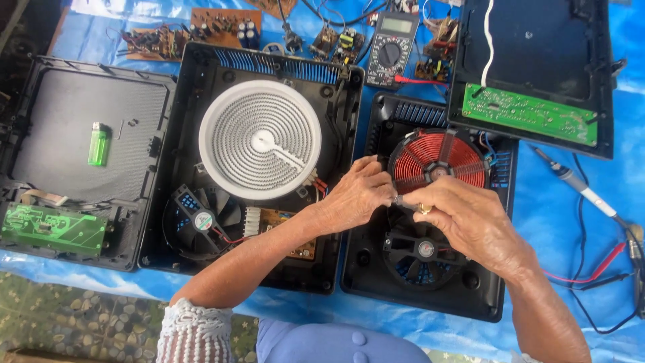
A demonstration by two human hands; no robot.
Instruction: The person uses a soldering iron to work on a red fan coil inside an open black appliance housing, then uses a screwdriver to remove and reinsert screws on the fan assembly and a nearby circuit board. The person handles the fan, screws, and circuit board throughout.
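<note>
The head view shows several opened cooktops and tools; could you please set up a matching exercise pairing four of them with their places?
Things:
1. green lighter
2. multimeter
3. red copper coil
4. white round heating element

Places:
A. just above both hands
B. on the dark panel at far left
C. in the middle casing
D. at the top, among circuit boards

Pairs: 1-B, 2-D, 3-A, 4-C

Bright, even daylight; sharp, slight edge distortion.
</note>
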